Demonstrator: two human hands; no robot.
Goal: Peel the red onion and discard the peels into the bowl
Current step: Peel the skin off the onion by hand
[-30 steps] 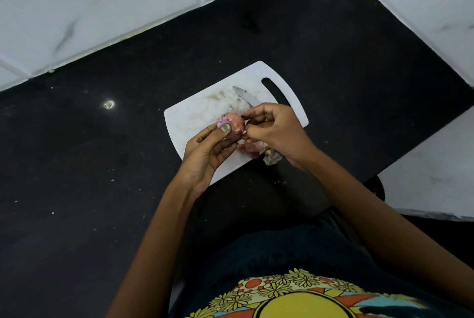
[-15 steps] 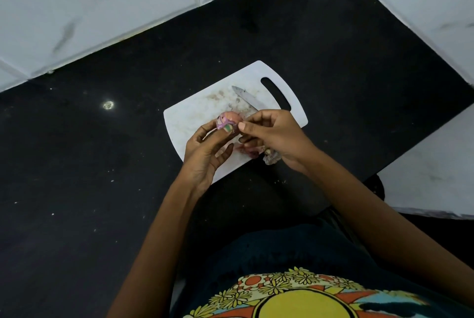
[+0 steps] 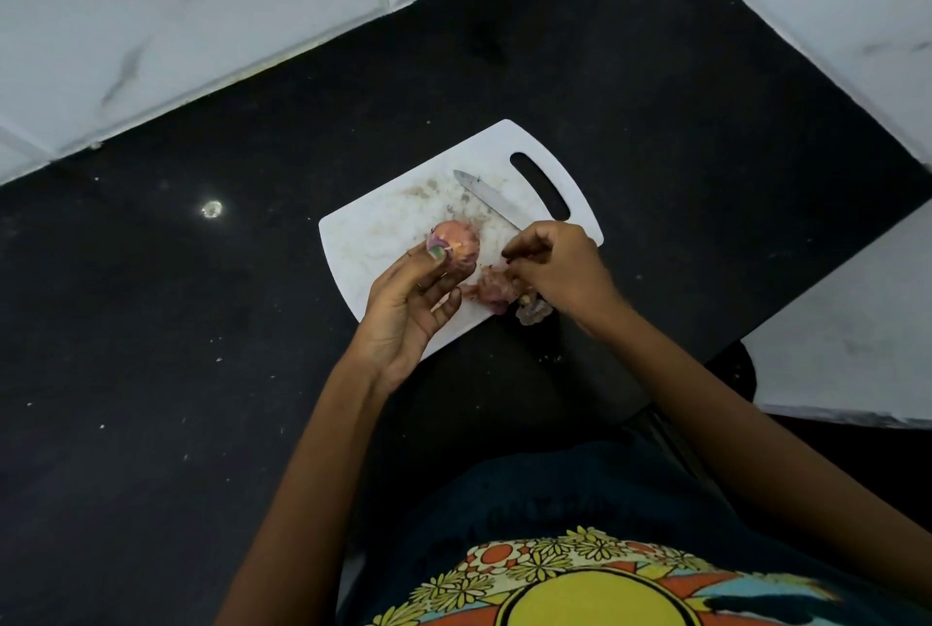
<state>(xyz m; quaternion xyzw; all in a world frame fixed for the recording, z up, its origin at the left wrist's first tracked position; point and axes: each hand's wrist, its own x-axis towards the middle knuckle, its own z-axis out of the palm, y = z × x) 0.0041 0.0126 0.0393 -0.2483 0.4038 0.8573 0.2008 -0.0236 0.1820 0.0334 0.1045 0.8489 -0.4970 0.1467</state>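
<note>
My left hand (image 3: pixel 408 302) holds a small pinkish red onion (image 3: pixel 456 244) at its fingertips above the white cutting board (image 3: pixel 383 232). My right hand (image 3: pixel 560 272) hovers a little to the onion's right with curled fingers, pinching a thin strip of peel. Under that hand a heap of pink onion peels (image 3: pixel 491 292) lies on the board's near edge. No bowl is in view.
A knife (image 3: pixel 486 196) lies on the board near its handle slot (image 3: pixel 539 191), the handle end hidden by my right hand. The board sits on a black speckled counter (image 3: pixel 201 373). White marble tiles rise behind and on the right.
My right hand has pulled away from the onion to the right and down toward the peel heap. My left hand still holds the onion in about the same spot.
</note>
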